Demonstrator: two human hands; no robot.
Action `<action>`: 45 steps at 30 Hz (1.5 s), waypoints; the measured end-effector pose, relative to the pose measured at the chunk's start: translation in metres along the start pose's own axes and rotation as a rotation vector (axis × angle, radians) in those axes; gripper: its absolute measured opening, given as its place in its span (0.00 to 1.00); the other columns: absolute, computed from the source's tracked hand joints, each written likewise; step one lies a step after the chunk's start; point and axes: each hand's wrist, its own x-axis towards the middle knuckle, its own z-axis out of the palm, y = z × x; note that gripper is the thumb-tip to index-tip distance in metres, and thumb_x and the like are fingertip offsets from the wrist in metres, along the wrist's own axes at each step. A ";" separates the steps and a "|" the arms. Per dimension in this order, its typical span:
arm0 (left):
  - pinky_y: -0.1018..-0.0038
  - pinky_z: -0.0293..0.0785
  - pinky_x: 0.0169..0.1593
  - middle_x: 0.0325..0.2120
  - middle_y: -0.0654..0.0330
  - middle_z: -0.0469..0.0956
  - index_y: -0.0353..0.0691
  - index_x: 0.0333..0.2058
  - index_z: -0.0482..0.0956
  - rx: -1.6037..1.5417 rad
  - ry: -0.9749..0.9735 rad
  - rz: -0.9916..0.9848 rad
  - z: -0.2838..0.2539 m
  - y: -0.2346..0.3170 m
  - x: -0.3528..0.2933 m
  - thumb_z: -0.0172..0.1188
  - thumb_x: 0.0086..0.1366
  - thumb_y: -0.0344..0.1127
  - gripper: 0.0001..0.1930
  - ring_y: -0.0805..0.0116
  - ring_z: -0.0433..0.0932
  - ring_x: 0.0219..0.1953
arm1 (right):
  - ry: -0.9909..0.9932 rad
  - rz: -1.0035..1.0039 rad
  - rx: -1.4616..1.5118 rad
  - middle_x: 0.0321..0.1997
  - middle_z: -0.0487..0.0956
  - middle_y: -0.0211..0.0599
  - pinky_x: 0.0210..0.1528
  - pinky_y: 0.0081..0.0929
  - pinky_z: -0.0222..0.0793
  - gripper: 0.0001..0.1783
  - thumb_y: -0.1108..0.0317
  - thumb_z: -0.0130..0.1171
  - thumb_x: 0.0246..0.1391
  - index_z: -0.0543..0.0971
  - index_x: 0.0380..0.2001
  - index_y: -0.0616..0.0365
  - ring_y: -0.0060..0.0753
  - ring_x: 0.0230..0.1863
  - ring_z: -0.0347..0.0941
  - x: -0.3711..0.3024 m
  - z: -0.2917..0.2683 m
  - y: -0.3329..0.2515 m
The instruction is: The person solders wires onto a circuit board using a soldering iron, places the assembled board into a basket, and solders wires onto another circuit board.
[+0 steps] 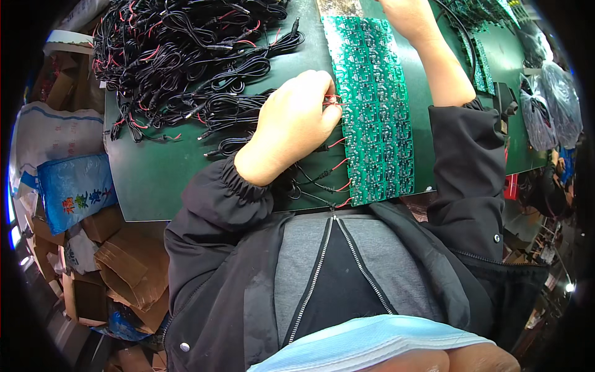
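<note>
A long panel of green circuit boards point(378, 111) lies on the table, dense with small components. At its left edge my left hand point(294, 127) is closed in a pinch on the red wire point(333, 99) of a black cable. Below that hand, several cables run to the panel's left edge, their red wire ends point(342, 188) lying against it. My right hand point(406, 18) is over the far right corner of the panel. Its fingers run out of the picture at the top, so what they hold is hidden.
A large heap of coiled black cables point(186, 56) covers the far left of the green table point(149, 186). More circuit boards point(480, 62) and a thick black cord lie at the far right. Cardboard boxes point(133, 266) and a blue bag point(77, 189) stand left; plastic bags point(561, 99) hang right.
</note>
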 end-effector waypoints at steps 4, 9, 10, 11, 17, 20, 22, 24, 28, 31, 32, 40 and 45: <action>0.61 0.76 0.38 0.29 0.54 0.79 0.38 0.34 0.76 -0.004 0.013 0.004 0.000 0.000 0.000 0.64 0.60 0.34 0.08 0.52 0.80 0.33 | -0.008 0.009 0.023 0.39 0.82 0.33 0.47 0.25 0.71 0.09 0.67 0.59 0.66 0.80 0.43 0.60 0.22 0.41 0.75 0.000 -0.001 0.001; 0.61 0.76 0.38 0.29 0.54 0.79 0.38 0.33 0.76 -0.007 0.023 0.010 0.000 0.000 -0.002 0.64 0.59 0.33 0.08 0.52 0.80 0.33 | 0.000 -0.005 0.018 0.39 0.81 0.32 0.48 0.25 0.70 0.09 0.67 0.59 0.67 0.80 0.43 0.60 0.22 0.42 0.75 0.002 0.001 -0.002; 0.61 0.76 0.38 0.29 0.54 0.79 0.38 0.33 0.76 -0.008 0.021 0.009 0.001 -0.001 -0.002 0.64 0.59 0.33 0.08 0.52 0.80 0.33 | -0.005 0.001 0.007 0.39 0.81 0.32 0.48 0.25 0.70 0.09 0.67 0.59 0.67 0.80 0.43 0.60 0.22 0.42 0.74 0.001 0.001 -0.002; 0.61 0.76 0.38 0.29 0.54 0.79 0.38 0.34 0.76 -0.006 0.018 0.012 0.001 -0.001 -0.002 0.64 0.59 0.33 0.07 0.52 0.80 0.33 | -0.011 0.006 -0.004 0.39 0.81 0.32 0.48 0.25 0.70 0.09 0.67 0.59 0.66 0.80 0.43 0.60 0.22 0.42 0.74 0.001 0.001 -0.002; 0.65 0.78 0.38 0.29 0.54 0.80 0.37 0.36 0.79 -0.023 0.052 0.059 0.003 -0.005 -0.004 0.64 0.60 0.30 0.07 0.56 0.82 0.32 | -0.008 -0.004 0.064 0.39 0.80 0.29 0.46 0.24 0.70 0.08 0.68 0.59 0.66 0.80 0.42 0.62 0.21 0.41 0.74 -0.007 -0.004 -0.008; 0.66 0.79 0.40 0.31 0.53 0.81 0.36 0.38 0.80 0.021 0.048 0.112 0.001 -0.005 0.000 0.65 0.61 0.30 0.08 0.57 0.83 0.35 | 0.067 -0.011 0.083 0.35 0.81 0.28 0.41 0.21 0.69 0.08 0.70 0.57 0.67 0.81 0.42 0.62 0.20 0.36 0.74 -0.039 -0.019 -0.047; 0.66 0.79 0.41 0.32 0.53 0.82 0.36 0.38 0.81 0.016 0.019 0.112 0.005 -0.008 0.003 0.65 0.61 0.31 0.08 0.57 0.84 0.35 | 0.105 0.129 -0.033 0.34 0.81 0.28 0.40 0.20 0.69 0.08 0.70 0.57 0.67 0.82 0.43 0.62 0.19 0.35 0.74 -0.075 -0.033 -0.080; 0.67 0.79 0.41 0.32 0.53 0.82 0.36 0.38 0.81 0.046 0.014 0.087 0.003 -0.010 -0.003 0.65 0.61 0.31 0.08 0.57 0.84 0.35 | 0.108 0.211 -0.118 0.33 0.81 0.28 0.37 0.20 0.68 0.08 0.71 0.57 0.67 0.81 0.43 0.62 0.18 0.33 0.73 -0.111 -0.040 -0.097; 0.68 0.79 0.41 0.31 0.53 0.83 0.36 0.38 0.82 0.074 -0.039 0.080 0.002 -0.008 -0.005 0.65 0.63 0.34 0.08 0.59 0.84 0.34 | 0.018 0.197 -0.040 0.39 0.85 0.37 0.40 0.16 0.70 0.13 0.69 0.57 0.69 0.81 0.50 0.66 0.18 0.37 0.76 -0.178 -0.066 -0.105; 0.62 0.78 0.40 0.31 0.54 0.80 0.39 0.34 0.80 0.021 -0.019 0.034 -0.001 0.005 -0.003 0.65 0.61 0.33 0.06 0.53 0.81 0.34 | 0.002 0.271 -0.005 0.39 0.86 0.39 0.40 0.16 0.69 0.13 0.70 0.56 0.68 0.81 0.51 0.66 0.18 0.37 0.76 -0.207 -0.064 -0.118; 0.64 0.78 0.38 0.28 0.51 0.80 0.37 0.35 0.80 0.011 0.016 0.006 -0.004 0.010 -0.003 0.65 0.61 0.31 0.06 0.53 0.81 0.32 | 0.005 0.305 0.012 0.39 0.86 0.39 0.40 0.16 0.69 0.13 0.70 0.57 0.68 0.81 0.51 0.66 0.18 0.37 0.76 -0.210 -0.060 -0.123; 0.64 0.78 0.36 0.27 0.52 0.80 0.37 0.35 0.80 0.036 0.080 0.076 0.004 0.004 -0.001 0.65 0.61 0.31 0.06 0.53 0.81 0.29 | -0.052 0.277 0.087 0.40 0.85 0.38 0.40 0.16 0.68 0.13 0.69 0.57 0.68 0.81 0.51 0.66 0.17 0.38 0.76 -0.211 -0.048 -0.116; 0.65 0.77 0.35 0.26 0.51 0.80 0.37 0.34 0.80 0.003 -0.023 0.027 -0.003 0.009 0.000 0.65 0.61 0.31 0.05 0.54 0.81 0.29 | -0.045 0.273 0.092 0.40 0.84 0.38 0.42 0.17 0.70 0.13 0.70 0.57 0.69 0.81 0.50 0.67 0.18 0.38 0.76 -0.211 -0.048 -0.117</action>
